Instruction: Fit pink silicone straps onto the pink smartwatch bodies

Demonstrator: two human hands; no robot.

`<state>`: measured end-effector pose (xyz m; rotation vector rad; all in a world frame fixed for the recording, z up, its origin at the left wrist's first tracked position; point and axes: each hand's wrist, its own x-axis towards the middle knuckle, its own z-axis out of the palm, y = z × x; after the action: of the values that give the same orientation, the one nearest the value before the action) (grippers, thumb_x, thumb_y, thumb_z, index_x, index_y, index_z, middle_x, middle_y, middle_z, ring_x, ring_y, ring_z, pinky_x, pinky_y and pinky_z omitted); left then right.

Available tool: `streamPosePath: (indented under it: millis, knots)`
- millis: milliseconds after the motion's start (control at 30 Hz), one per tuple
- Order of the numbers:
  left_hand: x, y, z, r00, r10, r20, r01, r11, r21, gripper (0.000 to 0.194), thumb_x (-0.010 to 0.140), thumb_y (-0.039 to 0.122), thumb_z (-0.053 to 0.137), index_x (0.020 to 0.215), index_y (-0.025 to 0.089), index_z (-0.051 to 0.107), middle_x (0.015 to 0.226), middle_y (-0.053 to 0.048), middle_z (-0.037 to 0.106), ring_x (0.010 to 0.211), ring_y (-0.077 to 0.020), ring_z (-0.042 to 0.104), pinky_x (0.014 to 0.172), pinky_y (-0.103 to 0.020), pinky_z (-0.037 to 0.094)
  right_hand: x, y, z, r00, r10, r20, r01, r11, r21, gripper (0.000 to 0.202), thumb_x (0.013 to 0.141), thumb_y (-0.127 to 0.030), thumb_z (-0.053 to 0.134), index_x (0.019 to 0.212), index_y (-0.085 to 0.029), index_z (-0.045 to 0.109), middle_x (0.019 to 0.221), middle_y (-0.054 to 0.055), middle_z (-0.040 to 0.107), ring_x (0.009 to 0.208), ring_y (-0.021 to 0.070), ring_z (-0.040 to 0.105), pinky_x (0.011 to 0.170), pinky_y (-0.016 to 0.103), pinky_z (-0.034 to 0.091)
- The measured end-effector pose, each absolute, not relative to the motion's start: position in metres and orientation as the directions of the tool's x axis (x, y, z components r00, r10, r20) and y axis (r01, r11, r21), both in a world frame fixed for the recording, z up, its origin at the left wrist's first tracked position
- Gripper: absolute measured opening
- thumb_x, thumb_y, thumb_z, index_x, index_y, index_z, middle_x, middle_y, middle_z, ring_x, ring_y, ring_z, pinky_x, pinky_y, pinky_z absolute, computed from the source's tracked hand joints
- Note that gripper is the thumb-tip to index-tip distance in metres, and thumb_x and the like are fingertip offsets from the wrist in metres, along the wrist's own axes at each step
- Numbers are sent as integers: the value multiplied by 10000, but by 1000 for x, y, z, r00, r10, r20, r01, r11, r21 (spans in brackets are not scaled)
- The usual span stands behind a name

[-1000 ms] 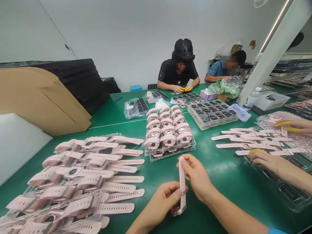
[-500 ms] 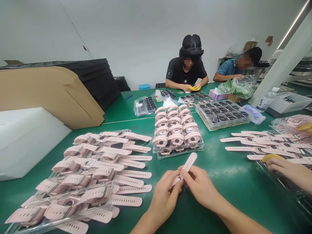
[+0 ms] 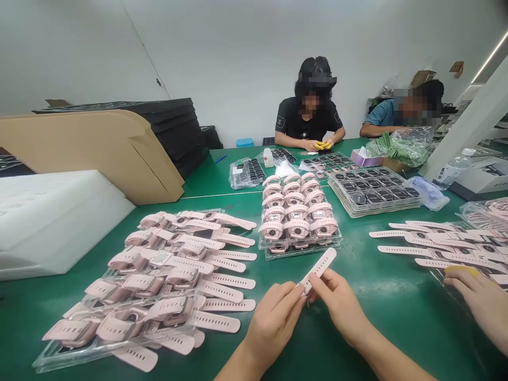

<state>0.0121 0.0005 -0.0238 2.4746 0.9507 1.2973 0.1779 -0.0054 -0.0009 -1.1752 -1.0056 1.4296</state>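
Between my two hands is a pink watch strap (image 3: 320,267), its holed end pointing up and away to the right. My left hand (image 3: 278,312) is closed on its near part. My right hand (image 3: 337,301) pinches it with thumb and fingers farther along. Whatever joins the strap's lower end is hidden behind my fingers. To the left lies a clear tray (image 3: 51,361) of pink smartwatches (image 3: 143,283), their straps sticking out to the right. Beyond my hands, a stacked clear tray (image 3: 262,244) holds rows of pink watches (image 3: 297,228) with curled straps.
A co-worker's hand (image 3: 476,296) with a yellow cloth is at right, by more pink watches (image 3: 440,243). Two people sit opposite. Stacked trays of dark watch faces (image 3: 373,188), a water bottle (image 3: 454,166), white foam (image 3: 59,222) and a cardboard box (image 3: 119,148) stand around.
The view has turned slightly left. My hands have shifted on the strap, which now shows more of its length and leans farther right.
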Motion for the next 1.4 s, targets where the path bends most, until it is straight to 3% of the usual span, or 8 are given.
streamPosePath:
  millis: [400, 633, 733, 867, 933, 1100, 1233, 1400]
  knots:
    - [11, -4, -20, 402, 637, 657, 408, -767, 494, 426, 890, 4, 559, 1243, 237, 610, 937, -71, 723, 733, -183, 612, 655, -277, 513, 178, -9, -5, -75, 992, -106, -103, -113, -988, 401, 881, -560, 616, 822, -165, 651, 744, 23, 623, 702, 167, 550, 672, 299, 469]
    - [11, -1, -20, 481, 654, 584, 492, -752, 438, 272, 931, 65, 524, 1148, 168, 654, 895, -103, 721, 695, -187, 577, 638, -290, 486, 179, -8, -14, -56, 996, -71, 5, -71, -997, 387, 942, -527, 530, 834, -176, 653, 774, 39, 622, 710, 183, 564, 668, 316, 479]
    - [11, -1, -21, 381, 793, 475, 471, -608, 639, 214, 943, 136, 529, 1047, 196, 705, 875, -77, 730, 726, -192, 614, 691, -300, 500, 178, -10, -14, -90, 996, 20, 183, 36, -982, 323, 963, -451, 511, 884, -198, 696, 888, 66, 649, 818, 218, 600, 748, 351, 495]
    - [14, 1, -15, 189, 982, 22, 170, -55, 984, 183, 912, 340, 609, 944, 193, 713, 836, -52, 717, 720, -190, 635, 637, -279, 514, 179, -11, -10, -166, 984, 70, 292, 116, -949, 259, 882, -255, 614, 1133, -264, 678, 1143, 64, 666, 1053, 253, 600, 927, 394, 478]
    - [16, 3, -12, 150, 982, -118, -28, 123, 992, 261, 861, 423, 669, 926, 171, 689, 772, -34, 687, 672, -171, 608, 593, -256, 497, 180, -11, -9, -162, 986, 43, 300, 90, -950, 327, 839, -195, 623, 1156, -263, 658, 1092, 55, 681, 1016, 247, 614, 919, 397, 487]
    - [18, 9, -9, 139, 979, -149, -253, 181, 950, 366, 773, 465, 769, 943, 162, 653, 774, -21, 670, 667, -141, 578, 626, -237, 485, 183, -9, -3, -154, 987, -45, 281, 0, -960, 400, 764, -128, 598, 1146, -241, 630, 958, 28, 636, 915, 221, 605, 865, 362, 492]
    - [16, 11, -10, 232, 960, -156, -215, 207, 955, 374, 797, 490, 744, 943, 165, 630, 694, 2, 622, 615, -125, 539, 552, -210, 454, 184, -13, 4, -210, 976, -58, 314, 11, -949, 410, 768, -120, 592, 1146, -276, 618, 922, -3, 562, 897, 201, 574, 863, 341, 462]
    - [16, 6, -6, 358, 907, -223, -153, 292, 944, 403, 821, 553, 691, 930, 173, 613, 729, 5, 589, 583, -101, 486, 497, -186, 424, 179, -14, 5, -232, 971, -63, 240, -6, -971, 219, 854, -286, 639, 1068, -252, 605, 928, 0, 580, 863, 194, 554, 791, 314, 455]
